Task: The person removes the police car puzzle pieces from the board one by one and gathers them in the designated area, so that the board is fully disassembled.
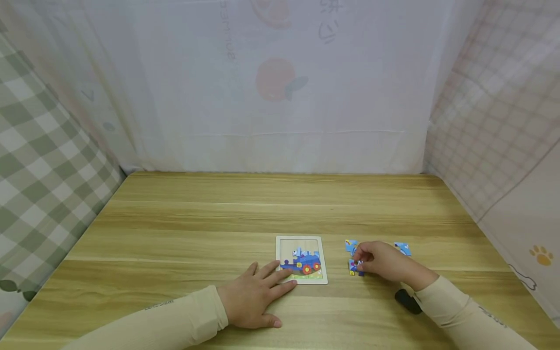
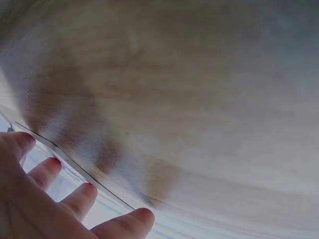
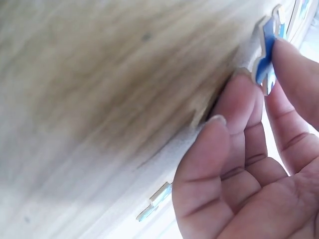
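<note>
A small blue jigsaw piece with a pale wooden edge (image 3: 266,47) is pinched between the curled fingers and thumb of the right hand (image 1: 381,262), tilted up off the light wooden surface (image 1: 218,218), to the right of the puzzle board. Two more blue loose pieces lie near that hand: one just beyond its fingertips (image 1: 350,245), another behind its knuckles (image 1: 403,249). The white-framed square puzzle board (image 1: 301,259), showing a partly built blue train picture, lies left of them. The left hand (image 1: 253,296) rests flat on the surface, fingers straight and spread, their tips pressing the board's near left corner. A small black object (image 1: 408,301) lies beside the right sleeve.
</note>
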Action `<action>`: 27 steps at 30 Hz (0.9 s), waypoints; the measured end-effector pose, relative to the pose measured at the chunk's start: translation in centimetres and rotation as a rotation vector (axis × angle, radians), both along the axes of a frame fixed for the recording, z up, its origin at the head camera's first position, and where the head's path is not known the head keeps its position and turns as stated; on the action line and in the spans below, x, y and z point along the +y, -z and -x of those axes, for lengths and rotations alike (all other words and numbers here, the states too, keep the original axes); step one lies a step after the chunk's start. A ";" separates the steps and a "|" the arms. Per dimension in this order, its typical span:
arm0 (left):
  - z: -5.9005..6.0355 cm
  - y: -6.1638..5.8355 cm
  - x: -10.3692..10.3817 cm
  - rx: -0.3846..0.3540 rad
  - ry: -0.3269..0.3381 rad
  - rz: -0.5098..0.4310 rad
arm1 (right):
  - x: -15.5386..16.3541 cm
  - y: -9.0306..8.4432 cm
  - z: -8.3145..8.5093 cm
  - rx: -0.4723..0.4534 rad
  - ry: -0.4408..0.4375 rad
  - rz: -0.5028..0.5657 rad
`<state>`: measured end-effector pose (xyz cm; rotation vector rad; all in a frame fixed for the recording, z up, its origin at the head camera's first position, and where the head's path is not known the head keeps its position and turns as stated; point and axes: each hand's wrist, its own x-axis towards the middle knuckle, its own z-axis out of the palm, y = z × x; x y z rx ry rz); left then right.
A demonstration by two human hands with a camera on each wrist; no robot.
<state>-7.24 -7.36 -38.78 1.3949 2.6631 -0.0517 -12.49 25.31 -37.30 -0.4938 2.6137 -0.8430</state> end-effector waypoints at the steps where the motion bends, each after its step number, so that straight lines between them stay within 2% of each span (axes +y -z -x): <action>1: 0.0 0.0 0.0 0.002 0.000 -0.002 | 0.0 0.0 0.0 -0.001 0.001 0.002; 15: -0.1 0.2 0.0 0.018 0.007 0.008 | 0.0 0.3 0.0 0.023 -0.021 -0.002; 22: -0.2 0.1 0.0 -0.016 0.002 0.011 | -0.2 -0.4 0.0 0.067 0.031 -0.015; 27: -0.3 0.0 -0.1 -0.004 0.020 0.011 | -0.9 -1.1 0.4 0.087 0.055 0.007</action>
